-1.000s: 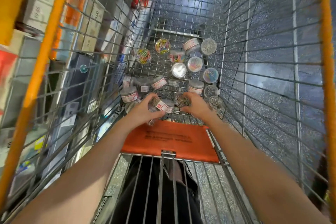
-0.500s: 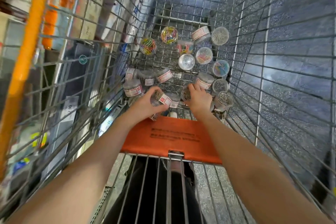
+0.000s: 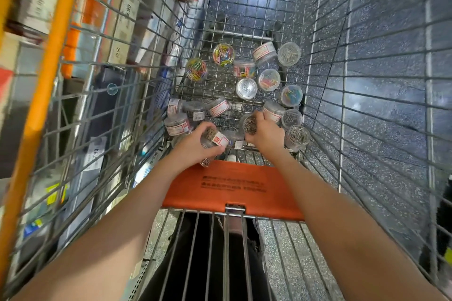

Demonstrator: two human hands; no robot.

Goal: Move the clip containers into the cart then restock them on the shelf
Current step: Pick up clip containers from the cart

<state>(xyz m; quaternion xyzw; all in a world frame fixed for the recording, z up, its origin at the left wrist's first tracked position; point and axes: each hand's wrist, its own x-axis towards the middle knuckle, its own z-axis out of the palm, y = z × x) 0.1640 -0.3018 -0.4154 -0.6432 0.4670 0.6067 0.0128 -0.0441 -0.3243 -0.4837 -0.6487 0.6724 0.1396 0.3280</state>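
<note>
View from above into a wire cart (image 3: 318, 80), with both bare forearms reaching down past an orange flap (image 3: 232, 188) at the near end of the basket.

The left hand (image 3: 195, 146), just beyond the flap's far left corner, grips a small clear tub (image 3: 215, 138) of brownish clips lying on its side, fingers curled round it, its red-and-white label facing up. The right hand (image 3: 266, 132), just beyond the flap's far right side, grips a second tub (image 3: 250, 124) of brownish clips, fingers wrapped over its top.

The other tubs (image 3: 245, 88) lie scattered on the cart floor beyond the flap (some upright, some tipped over). A group with red-and-white labels sits beyond the flap's left corner, near the left hand. Two tubs of silver clips sit just right of the right hand, against the cart's right wall. Farther from the flap are tubs of coloured clips, with one silver-clip tub at the far right.

Through the cart's left wall, past an orange rail (image 3: 46, 85), blurred shelves (image 3: 117, 32) of boxed goods with price tags show. Speckled grey floor (image 3: 379, 105) shows through the right wall.
</note>
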